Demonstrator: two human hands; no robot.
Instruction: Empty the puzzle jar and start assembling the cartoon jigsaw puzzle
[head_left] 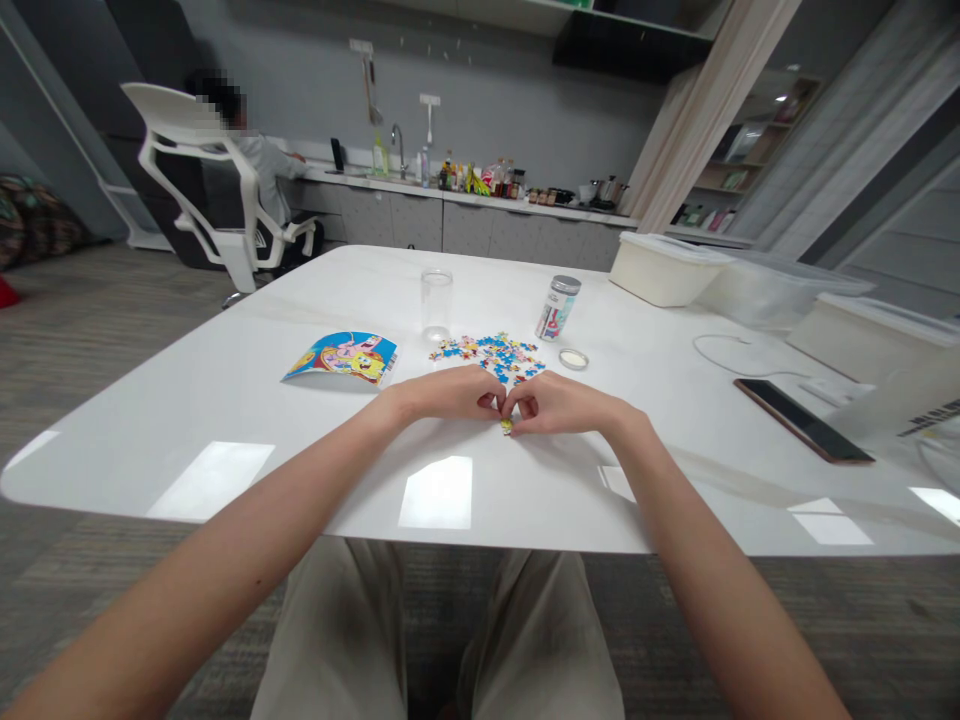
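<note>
My left hand point(469, 391) and my right hand point(551, 403) meet over the table, their fingertips pinched close together. Between and just below the fingertips shows a small yellow jigsaw piece point(507, 427); whether it is one piece or joined ones is too small to tell. Both hands' fingers are closed on it. Right behind the hands spreads a pile of loose jigsaw pieces point(491, 350), blue, yellow, pink and red. To the left lies a curved picture sheet point(349, 357) with a yellow cartoon figure on blue.
Behind the pile stand a clear jar point(436, 303) and a printed canister point(559, 308), with a round lid point(574, 359) beside it. A phone point(802, 420), a white cable and lidded bins point(667, 270) occupy the right side. A person sits on a white chair point(187, 150) at back left.
</note>
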